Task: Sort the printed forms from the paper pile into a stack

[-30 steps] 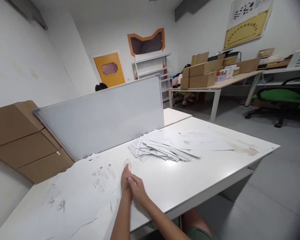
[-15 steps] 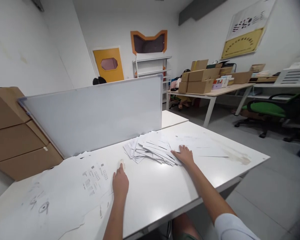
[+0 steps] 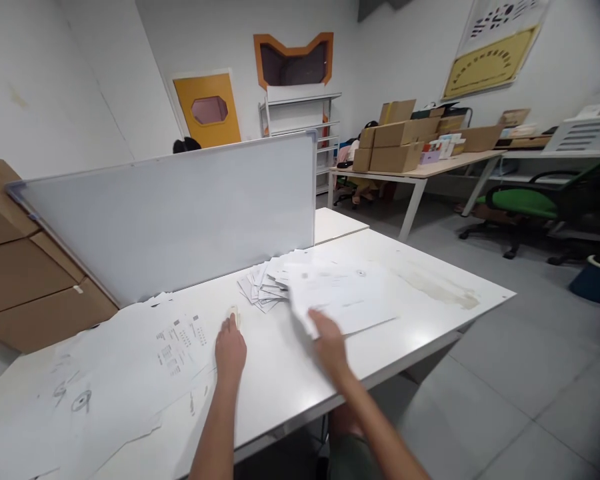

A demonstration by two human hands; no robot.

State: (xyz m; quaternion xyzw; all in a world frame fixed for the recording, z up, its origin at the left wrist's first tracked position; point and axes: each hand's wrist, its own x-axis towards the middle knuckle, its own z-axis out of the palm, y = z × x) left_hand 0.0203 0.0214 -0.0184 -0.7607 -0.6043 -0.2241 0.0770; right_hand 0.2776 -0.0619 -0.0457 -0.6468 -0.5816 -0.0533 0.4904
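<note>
My left hand [image 3: 231, 348] rests on the white table, its fingers closed on a small cream-coloured block [image 3: 236, 313] whose kind I cannot make out. Pinched at its near left corner, a large white printed sheet of paper [image 3: 347, 297] is in my right hand [image 3: 329, 341], which is slightly blurred by motion. The sheet partly covers a fanned pile of smaller white paper slips [image 3: 263, 287] at the foot of the whiteboard. Left of my left hand lie large overlapping paper sheets [image 3: 130, 363], printed with small text, codes and a round mark.
A whiteboard [image 3: 180, 217] stands upright along the table's [image 3: 275, 393] far side. Stacked cardboard boxes [image 3: 25, 280] stand at the left. Another desk [image 3: 460, 165] with boxes, a green chair [image 3: 523, 200] and a blue bin [image 3: 595, 283] are to the right. A person sits partly hidden behind that desk.
My right hand has moved left and nearer to me, pulling the large sheet over the slips with its left edge lifted. My left hand stays on the small block. The view has tilted down slightly.
</note>
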